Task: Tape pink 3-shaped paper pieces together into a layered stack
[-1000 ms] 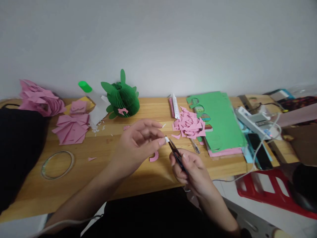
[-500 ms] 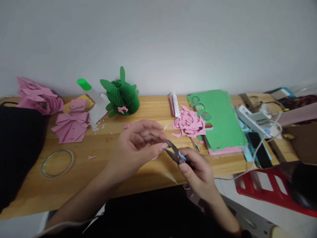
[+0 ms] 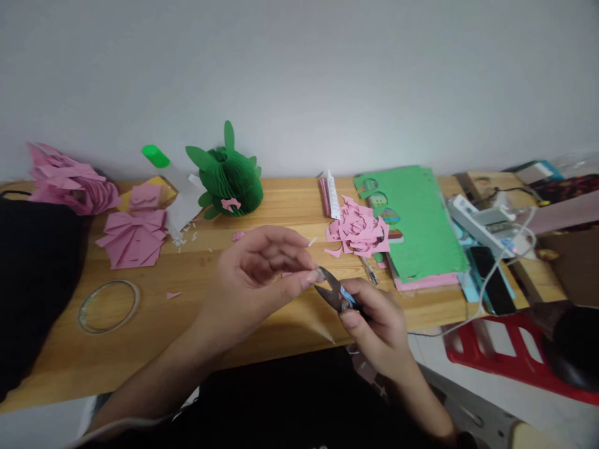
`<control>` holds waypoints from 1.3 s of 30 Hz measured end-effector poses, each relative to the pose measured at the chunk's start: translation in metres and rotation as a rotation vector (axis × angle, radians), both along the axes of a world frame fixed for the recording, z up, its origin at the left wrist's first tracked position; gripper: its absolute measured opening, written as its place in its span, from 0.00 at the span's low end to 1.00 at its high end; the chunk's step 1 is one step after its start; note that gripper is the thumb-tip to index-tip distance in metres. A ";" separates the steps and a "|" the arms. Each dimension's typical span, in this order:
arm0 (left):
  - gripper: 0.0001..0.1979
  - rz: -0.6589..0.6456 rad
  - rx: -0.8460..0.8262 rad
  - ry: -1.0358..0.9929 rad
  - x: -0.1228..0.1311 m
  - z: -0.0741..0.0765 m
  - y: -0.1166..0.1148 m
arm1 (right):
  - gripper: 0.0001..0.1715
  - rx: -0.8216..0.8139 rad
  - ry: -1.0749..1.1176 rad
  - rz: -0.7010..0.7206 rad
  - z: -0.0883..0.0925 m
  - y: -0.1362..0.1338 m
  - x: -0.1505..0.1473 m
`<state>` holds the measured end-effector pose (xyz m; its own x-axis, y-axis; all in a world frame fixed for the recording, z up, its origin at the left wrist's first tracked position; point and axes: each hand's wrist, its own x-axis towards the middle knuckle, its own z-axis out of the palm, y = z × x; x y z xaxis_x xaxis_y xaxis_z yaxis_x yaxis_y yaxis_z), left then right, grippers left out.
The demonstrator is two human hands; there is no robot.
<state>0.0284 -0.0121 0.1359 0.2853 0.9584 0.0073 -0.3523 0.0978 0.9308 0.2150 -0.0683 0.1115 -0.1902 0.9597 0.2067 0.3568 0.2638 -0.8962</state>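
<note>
My right hand point(image 3: 379, 321) is wrapped round the handles of a pair of scissors point(image 3: 331, 290). Their dark blades stand apart and point left. Facing them is my left hand point(image 3: 266, 274), with curled fingers and the thumb close to a fingertip at the upper blade. A tiny pale bit shows at that thumb tip, too small to name. By the raised index fingertip there is a small white strip point(image 3: 312, 242); whether it sticks to the finger I cannot tell. Beyond the hands lies a heap of pink paper scraps point(image 3: 358, 227).
A green pleated paper ball with leaves point(image 3: 231, 184) stands near the wall. Folded pink paper point(image 3: 133, 240) and a tape roll point(image 3: 108, 307) lie left. A glue tube point(image 3: 332, 194), green paper sheets point(image 3: 421, 224), a phone point(image 3: 490, 280) and a power strip point(image 3: 482, 221) are right.
The scissor blades have opened a little wider, and the upper tip now sits against my left thumb and finger. Otherwise both hands have hardly moved.
</note>
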 end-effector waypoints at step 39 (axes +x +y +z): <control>0.10 0.182 -0.058 0.059 0.006 -0.008 0.008 | 0.16 -0.346 0.512 -0.053 -0.016 -0.003 -0.012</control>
